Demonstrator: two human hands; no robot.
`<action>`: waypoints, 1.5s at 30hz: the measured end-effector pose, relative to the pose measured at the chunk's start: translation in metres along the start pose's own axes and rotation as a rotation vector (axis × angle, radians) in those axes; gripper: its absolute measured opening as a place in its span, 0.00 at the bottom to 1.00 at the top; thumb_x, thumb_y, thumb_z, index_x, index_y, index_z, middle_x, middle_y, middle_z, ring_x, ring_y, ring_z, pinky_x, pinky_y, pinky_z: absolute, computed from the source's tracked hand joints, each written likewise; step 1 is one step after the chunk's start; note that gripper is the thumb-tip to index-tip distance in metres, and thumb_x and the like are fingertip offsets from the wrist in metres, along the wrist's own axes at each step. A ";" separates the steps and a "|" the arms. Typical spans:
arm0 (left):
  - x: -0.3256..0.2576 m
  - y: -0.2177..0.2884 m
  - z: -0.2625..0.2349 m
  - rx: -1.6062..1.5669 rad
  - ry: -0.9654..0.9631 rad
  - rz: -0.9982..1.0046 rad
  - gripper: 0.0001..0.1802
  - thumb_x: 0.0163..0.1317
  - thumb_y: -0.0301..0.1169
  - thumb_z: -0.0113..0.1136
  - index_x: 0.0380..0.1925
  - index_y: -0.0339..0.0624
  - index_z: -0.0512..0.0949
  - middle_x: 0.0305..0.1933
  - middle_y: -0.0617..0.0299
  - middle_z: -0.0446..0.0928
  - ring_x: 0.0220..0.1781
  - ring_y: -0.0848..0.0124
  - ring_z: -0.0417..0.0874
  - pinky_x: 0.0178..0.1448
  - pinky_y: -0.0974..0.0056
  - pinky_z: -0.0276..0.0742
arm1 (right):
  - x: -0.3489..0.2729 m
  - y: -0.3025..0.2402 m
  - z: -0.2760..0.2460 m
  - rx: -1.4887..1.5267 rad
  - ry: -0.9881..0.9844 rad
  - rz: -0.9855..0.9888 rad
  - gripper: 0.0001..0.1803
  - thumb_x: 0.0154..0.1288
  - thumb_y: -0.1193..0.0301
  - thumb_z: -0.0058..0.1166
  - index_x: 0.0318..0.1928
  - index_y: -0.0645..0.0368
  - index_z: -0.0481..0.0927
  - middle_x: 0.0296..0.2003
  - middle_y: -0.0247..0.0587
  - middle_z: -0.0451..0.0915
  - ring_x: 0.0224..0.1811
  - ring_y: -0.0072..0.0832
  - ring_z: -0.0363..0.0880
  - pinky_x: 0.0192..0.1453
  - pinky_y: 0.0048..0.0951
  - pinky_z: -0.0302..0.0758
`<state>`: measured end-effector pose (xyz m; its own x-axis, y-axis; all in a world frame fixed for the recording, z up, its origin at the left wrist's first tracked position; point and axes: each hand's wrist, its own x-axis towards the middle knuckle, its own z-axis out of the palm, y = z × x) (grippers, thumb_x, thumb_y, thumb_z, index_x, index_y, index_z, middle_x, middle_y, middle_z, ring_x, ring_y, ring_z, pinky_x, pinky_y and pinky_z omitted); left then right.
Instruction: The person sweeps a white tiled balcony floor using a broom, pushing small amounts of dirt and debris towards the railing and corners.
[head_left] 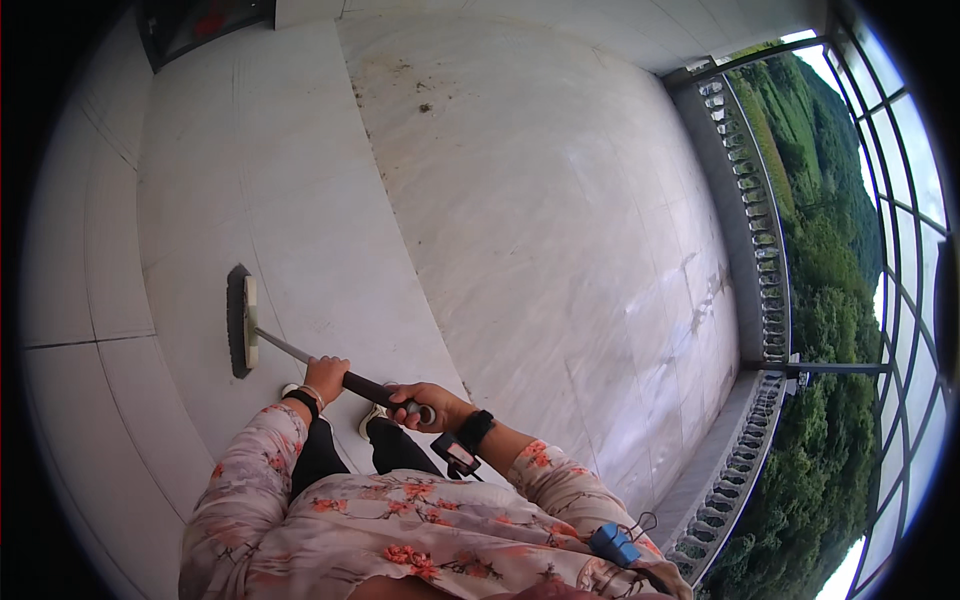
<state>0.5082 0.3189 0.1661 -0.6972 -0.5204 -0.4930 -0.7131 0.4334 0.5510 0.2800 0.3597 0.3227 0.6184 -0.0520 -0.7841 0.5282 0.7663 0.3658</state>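
A push broom with a wide head (250, 322) and dark bristles rests on the pale tiled floor to my left. Its grey handle (283, 345) slants back toward my body and ends in a dark grip. My left hand (326, 376) is closed around the handle partway down. Higher up, my right hand (428, 405) wraps the dark grip near its rounded end. The bristles touch the floor close to the left wall. Both of my shoes (372, 418) show in part below the handle.
Bits of dark dirt (425, 107) are scattered on the far floor and along the seam between two floor sections. A stone balustrade (765, 250) with a metal frame runs down the right side. A tiled wall (95, 270) stands at the left, and a dark doorway (205, 25) at the far left.
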 end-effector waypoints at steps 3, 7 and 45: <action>0.022 0.046 0.024 0.013 -0.047 0.186 0.05 0.56 0.31 0.54 0.33 0.51 0.77 0.32 0.60 0.80 0.40 0.57 0.82 0.45 0.44 0.70 | -0.045 0.027 -0.050 0.154 -0.009 -0.076 0.27 0.66 0.75 0.49 0.65 0.55 0.61 0.34 0.45 0.73 0.25 0.20 0.71 0.17 0.14 0.67; 0.074 0.150 0.020 -0.079 -0.041 0.442 0.05 0.57 0.33 0.53 0.33 0.52 0.76 0.32 0.60 0.80 0.40 0.58 0.82 0.46 0.45 0.69 | -0.146 0.044 -0.060 0.180 0.212 -0.251 0.19 0.68 0.75 0.47 0.57 0.60 0.62 0.33 0.47 0.75 0.22 0.21 0.73 0.15 0.15 0.67; 0.051 0.031 -0.059 -0.176 0.395 0.092 0.01 0.54 0.29 0.59 0.26 0.49 0.76 0.30 0.64 0.78 0.41 0.62 0.80 0.47 0.53 0.71 | -0.067 -0.003 0.069 -0.276 0.142 -0.247 0.22 0.64 0.77 0.46 0.59 0.55 0.65 0.32 0.41 0.70 0.24 0.20 0.68 0.16 0.16 0.63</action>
<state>0.4545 0.2630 0.1978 -0.6517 -0.7413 -0.1603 -0.6020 0.3771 0.7038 0.2772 0.3166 0.4090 0.3960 -0.1819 -0.9000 0.4626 0.8862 0.0245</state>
